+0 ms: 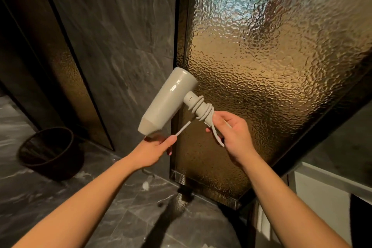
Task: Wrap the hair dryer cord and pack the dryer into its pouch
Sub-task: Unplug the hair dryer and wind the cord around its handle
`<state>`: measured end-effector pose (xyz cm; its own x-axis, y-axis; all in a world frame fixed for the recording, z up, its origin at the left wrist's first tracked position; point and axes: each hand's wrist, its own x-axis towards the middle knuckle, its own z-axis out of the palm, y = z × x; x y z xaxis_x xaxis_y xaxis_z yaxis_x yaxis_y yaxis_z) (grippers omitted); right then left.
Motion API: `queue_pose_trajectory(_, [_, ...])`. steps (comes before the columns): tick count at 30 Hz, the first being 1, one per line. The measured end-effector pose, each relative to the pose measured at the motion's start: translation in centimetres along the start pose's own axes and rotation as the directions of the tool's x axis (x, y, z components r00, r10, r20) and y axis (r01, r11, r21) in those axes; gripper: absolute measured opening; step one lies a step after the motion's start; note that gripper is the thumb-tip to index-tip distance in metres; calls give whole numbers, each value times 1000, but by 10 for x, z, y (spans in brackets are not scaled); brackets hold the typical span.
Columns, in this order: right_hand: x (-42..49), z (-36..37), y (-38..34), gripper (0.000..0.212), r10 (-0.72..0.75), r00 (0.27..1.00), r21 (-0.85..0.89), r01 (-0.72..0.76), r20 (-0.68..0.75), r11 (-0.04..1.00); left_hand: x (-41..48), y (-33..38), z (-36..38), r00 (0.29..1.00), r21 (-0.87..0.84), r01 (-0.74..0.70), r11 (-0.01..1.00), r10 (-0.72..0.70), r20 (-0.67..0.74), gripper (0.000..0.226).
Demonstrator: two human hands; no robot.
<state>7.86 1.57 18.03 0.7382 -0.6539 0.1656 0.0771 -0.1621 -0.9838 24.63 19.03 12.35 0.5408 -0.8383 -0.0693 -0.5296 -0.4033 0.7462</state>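
Around me is a dark marble floor point(60, 197) with 1 dark round bin point(50, 152) standing on it off to my left, near the foot of the grey stone wall point(112, 46). Straight ahead, 1 panel of rippled amber glass point(271, 86) in a dark frame rises just behind my hands, and a white ledge point(330, 183) shows at the right edge. Nothing stands between me and the work; both forearms reach forward over the floor. I hold 1 pale grey hair dryer point(169, 100) in the air in front of the glass panel, its barrel slanting down to the left with the nozzle end lowest and slightly blurred. My right hand point(231, 133) has its grip closed around the lower end of the handle, which points down to the right from the barrel. The cord point(203, 108) is coiled several turns around that handle just above my right grip, and a loop of it hangs from under my right fingers point(216, 121). My left hand point(155, 149), below the nozzle, pinches a straight stretch of cord between thumb and fingers, the cord running taut up to the right toward the coils. I count 2 hands, both holding.
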Motion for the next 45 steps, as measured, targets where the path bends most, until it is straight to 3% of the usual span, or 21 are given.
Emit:
queue_pose_trajectory(3, [7, 10, 17, 14, -43, 978, -266, -14, -205, 964, -3, 6, -7, 992, 167, -100, 981, 112, -58, 46])
queue_pose_trajectory(6, [8, 12, 29, 12, -23, 971, -474, -95, -237, 875, -4, 26, -28, 970, 275, -208, 939, 233, -63, 36])
queue_pose_trajectory(9, [4, 14, 37, 31, 38, 991, -655, -111, -125, 747, -3, 55, -51, 942, 488, -291, 823, 336, -6, 30])
queue_pose_trajectory(12, [-1, 18, 38, 35, 79, 995, -807, 9, 69, 591, 8, 83, -67, 916, 717, -298, 631, 401, 28, 26])
queue_pose_trajectory(15, [-8, 18, 32, 35, 128, 954, -825, 161, 270, 542, 22, 97, -86, 894, 813, -296, 502, 444, 52, 37])
queue_pose_trajectory(20, [-22, 9, 14, 29, 185, 831, -656, 256, 525, 711, 45, 94, -93, 910, 806, -312, 503, 403, 101, 66])
queue_pose_trajectory(23, [-25, 1, -1, 23, 169, 770, -441, 159, 615, 883, 54, 83, -96, 935, 657, -323, 682, 336, 111, 74])
queue_pose_trajectory(25, [-26, -4, -10, 23, 105, 770, -256, 78, 630, 963, 55, 70, -95, 938, 410, -348, 843, 317, 143, 70])
queue_pose_trajectory(28, [-27, -11, -21, 27, -7, 828, 74, -41, 560, 996, 64, 33, -76, 964, 45, -233, 971, 225, 138, 51])
queue_pose_trajectory(31, [-21, -9, -20, 29, 32, 930, 323, -159, 366, 933, 62, -2, -41, 987, -82, -151, 985, 154, 34, 52])
queue_pose_trajectory(33, [-14, -5, -13, 25, 75, 976, 402, -155, 206, 902, 45, 1, -19, 990, -168, -127, 978, 135, 36, 31])
queue_pose_trajectory(34, [-11, -4, -8, 23, 99, 988, 396, -138, 118, 908, 36, 5, -12, 989, -120, -134, 984, 141, 46, 34])
queue_pose_trajectory(36, [-5, -1, 1, 23, 123, 989, 262, -99, -76, 960, 21, 14, -5, 982, 121, -175, 977, 163, 96, 44])
queue_pose_trajectory(39, [3, -1, 16, 12, -1, 952, -143, -45, -307, 989, 11, 18, -7, 967, 351, -253, 901, 221, 129, 35])
queue_pose_trajectory(43, [4, -11, 34, 16, -22, 936, -516, -174, -352, 839, -5, 50, -29, 942, 466, -334, 819, 304, 142, 24])
queue_pose_trajectory(45, [1, -12, 45, 26, 27, 958, -609, -204, -286, 767, -6, 71, -41, 910, 597, -398, 697, 381, 162, 18])
